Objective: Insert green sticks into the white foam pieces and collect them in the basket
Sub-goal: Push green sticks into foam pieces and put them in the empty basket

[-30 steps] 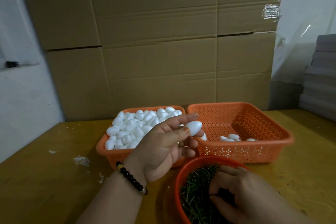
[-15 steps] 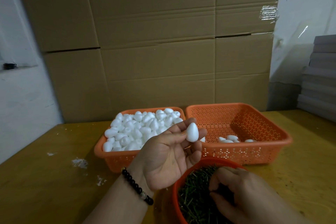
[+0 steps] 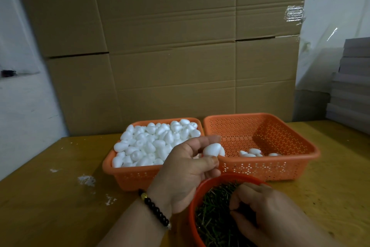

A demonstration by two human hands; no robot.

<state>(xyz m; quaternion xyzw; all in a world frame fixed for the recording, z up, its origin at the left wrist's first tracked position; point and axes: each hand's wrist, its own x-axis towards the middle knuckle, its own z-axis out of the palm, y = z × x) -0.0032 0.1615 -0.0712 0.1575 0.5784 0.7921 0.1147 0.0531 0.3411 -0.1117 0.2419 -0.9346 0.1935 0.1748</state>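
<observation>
Foam piece turned in left hand; right hand shifts in stick bowl

Left hand [image 3: 186,174] rolled the white foam piece [image 3: 212,149] from upright, tip up, 0.5 s ago, to lying sideways btwn thumb & fingertips, just as 1 s ago. Right hand [image 3: 266,212] w/ fingers curled into the green sticks [image 3: 212,216], knuckles raised a bit more vs before.

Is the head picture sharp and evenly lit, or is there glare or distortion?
Head view: dim, warm light; the foam piece in the left hand is sharp; glare on the clear tape; wide-angle bending at the edges; the green sticks lie dark.
</observation>
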